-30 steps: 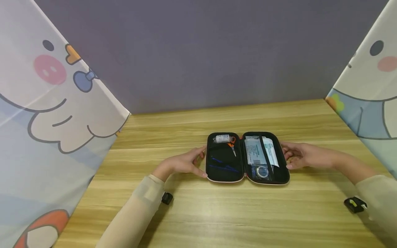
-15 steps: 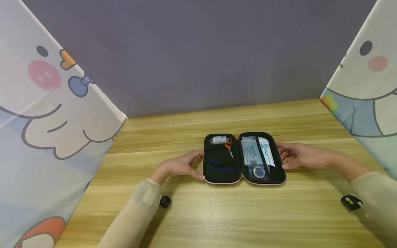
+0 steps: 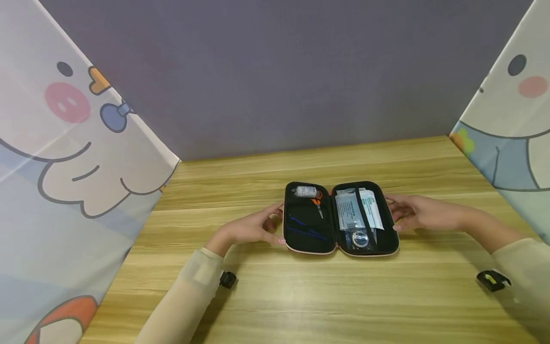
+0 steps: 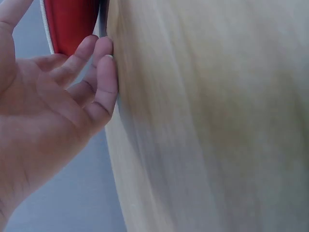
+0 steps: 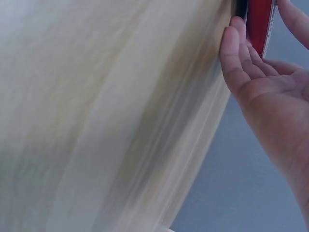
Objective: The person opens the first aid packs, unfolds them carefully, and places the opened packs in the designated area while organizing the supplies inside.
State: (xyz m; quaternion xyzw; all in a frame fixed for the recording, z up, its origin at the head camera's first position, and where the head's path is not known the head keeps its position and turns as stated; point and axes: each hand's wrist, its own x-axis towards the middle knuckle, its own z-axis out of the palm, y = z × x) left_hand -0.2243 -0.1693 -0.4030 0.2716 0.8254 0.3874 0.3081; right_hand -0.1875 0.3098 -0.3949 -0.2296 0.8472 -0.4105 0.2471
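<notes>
A first-aid case lies unfolded on the table, black inside and red outside, with a zipped edge. Its left half carries a white wrapped roll, orange-handled scissors and blue strands. Under a black strap on the right half are flat paper packets and a clear bag with a white ring-shaped roll. My left hand holds the left edge, thumb at the near corner and bent fingers low against the red shell. My right hand mirrors it on the right edge.
The wooden table ends at a grey back panel. Cartoon-printed white cloths stand along the left side and right side. A small black device shows by the left sleeve, another by the right sleeve.
The head view shifts slightly. Both hands stay at the case's two outer edges, and the case and its contents keep their arrangement.
</notes>
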